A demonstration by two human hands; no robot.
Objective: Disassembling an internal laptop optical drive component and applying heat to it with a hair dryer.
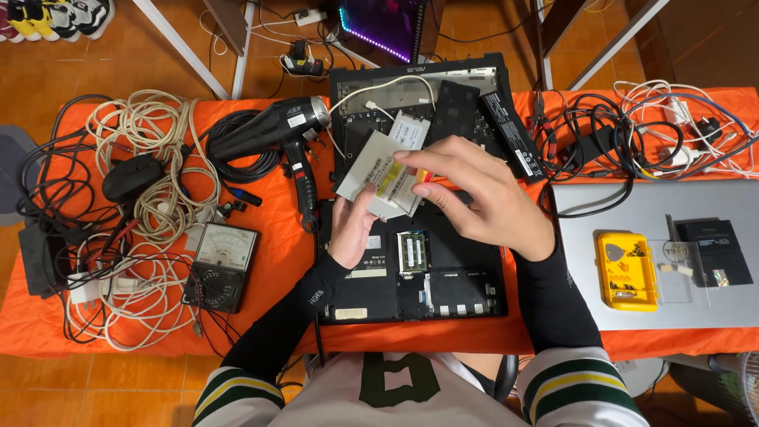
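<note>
Silver drive [378, 170] — flat, labelled, both hands

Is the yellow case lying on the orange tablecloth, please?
No, the yellow case lies on the closed grey laptop, not on the orange cloth.

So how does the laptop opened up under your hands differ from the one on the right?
The black laptop lies with its base cover off, memory sticks exposed; the silver laptop is closed and intact. The black one bears only its own parts; the silver one carries a yellow case. Both lie flat on the orange cloth.
</note>
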